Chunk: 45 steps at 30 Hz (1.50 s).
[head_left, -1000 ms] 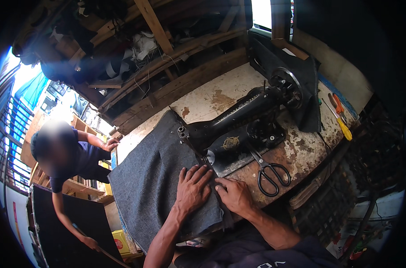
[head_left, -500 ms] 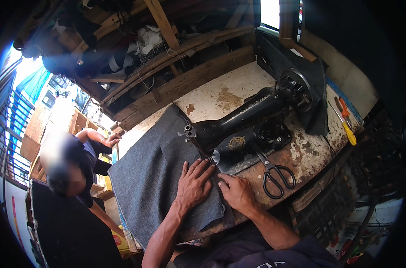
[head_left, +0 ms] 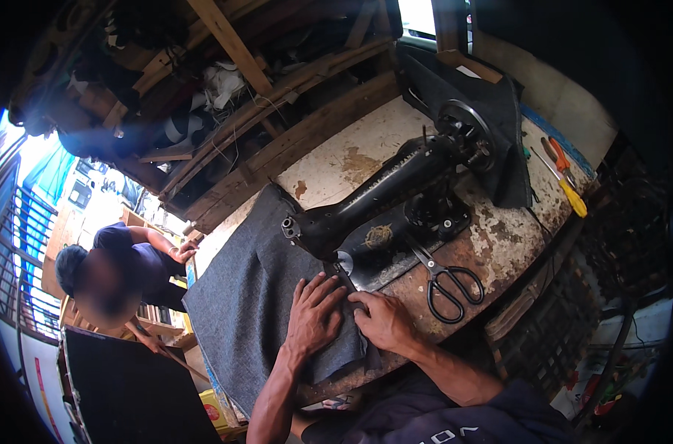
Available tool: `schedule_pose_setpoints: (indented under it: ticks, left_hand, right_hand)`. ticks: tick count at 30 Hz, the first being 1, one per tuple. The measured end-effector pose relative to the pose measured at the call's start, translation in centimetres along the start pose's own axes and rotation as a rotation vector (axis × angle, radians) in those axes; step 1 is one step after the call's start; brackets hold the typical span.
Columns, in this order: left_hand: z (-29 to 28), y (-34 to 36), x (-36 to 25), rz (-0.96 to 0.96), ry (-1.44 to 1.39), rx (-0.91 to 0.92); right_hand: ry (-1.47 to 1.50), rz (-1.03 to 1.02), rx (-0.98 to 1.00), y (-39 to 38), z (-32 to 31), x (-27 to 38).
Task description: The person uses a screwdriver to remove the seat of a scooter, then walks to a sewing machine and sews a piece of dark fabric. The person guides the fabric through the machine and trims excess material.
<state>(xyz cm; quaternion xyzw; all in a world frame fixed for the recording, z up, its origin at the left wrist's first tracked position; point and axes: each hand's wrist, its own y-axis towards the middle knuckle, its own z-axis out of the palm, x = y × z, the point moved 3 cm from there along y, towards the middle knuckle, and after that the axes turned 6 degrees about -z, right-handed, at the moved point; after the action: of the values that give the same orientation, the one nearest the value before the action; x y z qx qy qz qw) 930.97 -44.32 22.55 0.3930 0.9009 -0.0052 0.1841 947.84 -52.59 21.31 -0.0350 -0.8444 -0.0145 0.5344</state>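
Note:
Dark grey cloth (head_left: 237,296) spreads over the left part of the table, its right edge under the needle end of a black sewing machine (head_left: 373,203). My left hand (head_left: 316,314) lies flat on this cloth just in front of the needle area, fingers stretched forward. Beside it, my right hand (head_left: 388,322) has its fingers curled and pressed at the cloth's right edge. The fingertips' contact is partly hidden. Black-handled scissors (head_left: 455,288) rest by the machine bed, to the right of my right hand.
The worn table (head_left: 499,237) has peeling paint. At its right end lie orange-handled pliers (head_left: 558,154) and a yellow-handled screwdriver (head_left: 573,198). More dark cloth (head_left: 510,177) hangs by the handwheel. Another person (head_left: 126,274) leans in at the left, beside a black panel (head_left: 133,381).
My hands stay by the needle end on the cloth with little movement. The view has shifted slightly. At the left, the other person's head and lower hand have moved.

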Motion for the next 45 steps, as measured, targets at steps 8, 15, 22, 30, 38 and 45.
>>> schedule_pose_setpoints:
  ticks: [8,15,22,30,38,45]
  left_hand:
    - [0.5,-0.7,-0.4,-0.053,-0.109,-0.061]
    - [1.0,-1.0,-0.5,-0.045,-0.05,-0.042]
    - [0.8,-0.8,-1.1,-0.026,0.019,-0.02]
    - [1.0,-1.0,-1.7,-0.057,0.122,0.054]
    - [1.5,-1.2,-0.9,-0.063,0.051,0.014]
    - [1.3,-0.5,-0.1,-0.071,0.07,0.031]
  right_hand:
    - [0.02,-0.135,-0.066,-0.5,0.4,0.1]
    - [0.03,-0.206,-0.073,-1.0,1.6,0.0]
    - [-0.01,-0.196,-0.035,-1.1,1.0,-0.9]
    - [-0.2,-0.175,0.032,-1.0,0.0,-0.5]
    - [-0.189,-0.187,0.026,-0.8,0.2,-0.2]
    - [-0.205,-0.201,-0.018,-0.2,0.7,-0.5]
